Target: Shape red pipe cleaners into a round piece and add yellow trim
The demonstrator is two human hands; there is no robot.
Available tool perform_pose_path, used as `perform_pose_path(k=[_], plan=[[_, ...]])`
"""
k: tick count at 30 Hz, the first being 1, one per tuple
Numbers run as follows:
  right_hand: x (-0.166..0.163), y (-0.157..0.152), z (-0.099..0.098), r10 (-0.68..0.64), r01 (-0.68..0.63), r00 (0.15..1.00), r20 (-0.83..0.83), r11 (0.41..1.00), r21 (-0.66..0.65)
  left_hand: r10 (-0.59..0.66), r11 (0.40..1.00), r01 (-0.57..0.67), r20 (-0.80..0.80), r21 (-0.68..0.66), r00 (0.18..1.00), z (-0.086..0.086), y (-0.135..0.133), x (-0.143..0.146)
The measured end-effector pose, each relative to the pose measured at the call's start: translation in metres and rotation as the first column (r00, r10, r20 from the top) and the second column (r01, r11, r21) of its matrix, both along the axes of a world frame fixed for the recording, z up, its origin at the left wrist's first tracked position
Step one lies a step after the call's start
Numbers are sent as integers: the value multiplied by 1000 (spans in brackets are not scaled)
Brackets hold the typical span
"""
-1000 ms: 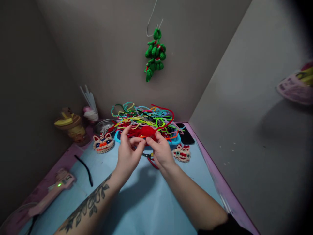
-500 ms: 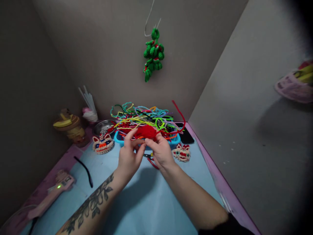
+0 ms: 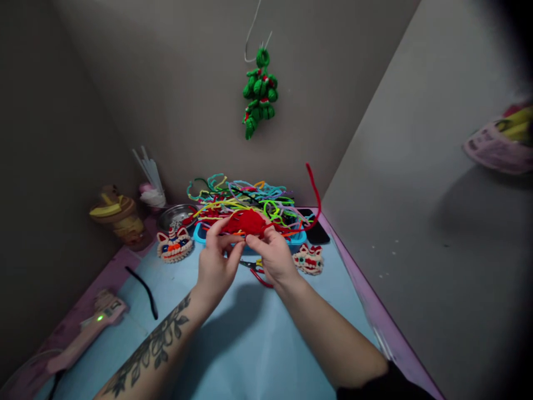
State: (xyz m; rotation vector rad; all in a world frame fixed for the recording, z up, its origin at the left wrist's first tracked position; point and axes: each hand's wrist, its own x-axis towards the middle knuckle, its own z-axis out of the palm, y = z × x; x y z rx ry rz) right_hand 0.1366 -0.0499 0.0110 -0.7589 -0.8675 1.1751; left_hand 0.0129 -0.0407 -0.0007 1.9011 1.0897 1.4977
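Observation:
Both hands meet above the light blue table. My left hand and my right hand are closed in pinches on a wound red pipe-cleaner piece. Its long loose red tail curves up to the right of my right hand. Just behind the hands a blue tray holds a heap of coloured pipe cleaners. Scissors with red handles lie on the table under my right hand.
Two finished cat-face pieces flank the tray. A black pipe cleaner and a pink glue gun lie at left, near a metal bowl and a yellow cup. A green ornament hangs above; a phone lies right.
The loose red tail has swung from lying over the heap to standing up at the right. The hands have turned the red piece slightly and stay in place.

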Motion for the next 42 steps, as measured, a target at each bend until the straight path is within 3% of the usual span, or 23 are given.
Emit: perform_pose_path(k=[6, 10, 13, 17, 20, 23, 29, 37, 42], plan=[[10, 4, -1, -208, 208, 977, 40, 978, 16, 25, 1000, -24, 34, -18, 999, 5, 2, -3], [11, 8, 0, -227, 227, 974, -16, 974, -6, 22, 999, -21, 39, -30, 999, 6, 2, -2], [10, 9, 0, -250, 250, 968, -16, 968, -19, -1, 991, 15, 102, -133, 995, 12, 0, 2], [8, 7, -5, -263, 261, 959, 104, 965, 36, -42, 915, 177, 349, -364, 936, 22, -2, 6], [7, 5, -9, -260, 242, 935, 243, 965, 104, -5, 861, 240, 464, -448, 886, 27, -1, 7], [6, 2, -10, -278, 245, 908, 313, 959, 141, 21, 841, 261, 510, -474, 860, 27, 1, 5], [13, 1, -4, -377, 311, 837, 396, 924, 223, 11, 855, 247, 493, -455, 870, 29, 1, 4], [28, 14, -11, -287, 246, 896, 340, 956, 159, -49, 854, 283, 474, -436, 879, 29, 2, 2], [34, 13, -5, -185, 145, 909, 373, 980, 133, -115, 833, 324, 432, -449, 895, 32, 4, -3]])
